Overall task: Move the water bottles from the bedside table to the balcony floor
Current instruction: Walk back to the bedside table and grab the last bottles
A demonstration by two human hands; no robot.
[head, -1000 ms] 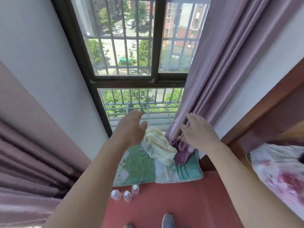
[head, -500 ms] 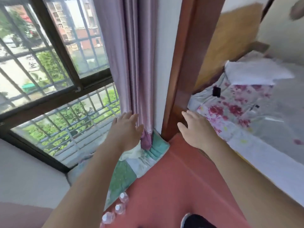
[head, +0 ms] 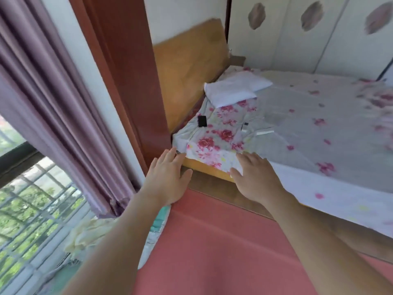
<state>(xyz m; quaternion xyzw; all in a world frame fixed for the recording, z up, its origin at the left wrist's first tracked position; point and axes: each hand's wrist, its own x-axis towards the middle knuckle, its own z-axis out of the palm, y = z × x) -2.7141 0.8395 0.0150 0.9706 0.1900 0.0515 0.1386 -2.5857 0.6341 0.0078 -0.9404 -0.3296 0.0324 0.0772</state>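
Left hand (head: 168, 177): reaching forward, fingers straight and spread, grasping nothing.
Right hand (head: 255, 179): reaching forward alongside it, fingers relaxed, also empty; its fingertips are overlapping the bed (head: 297, 124) edge in view, but whether they are touching it cannot be told.
Bottles: none showing here; the table is not showing either, so where they are standing cannot be told.
Step, as I am judging it: heading empty-handed off the red floor (head: 212, 241) toward the bed side, likely going to fetch a load.
Doing it well: keeping elbows in while passing the door frame (head: 127, 71); finding the table before reaching; wrapping fingers round each bottle's body, one per hand; carrying them upright.
Count: two hands; zero bottles in view; one pillow (head: 234, 88); one black gadget (head: 202, 121) lying on the sheet; one small white item (head: 245, 127) near it; three oval marks on the wardrobe (head: 319, 50); one curtain (head: 53, 103).
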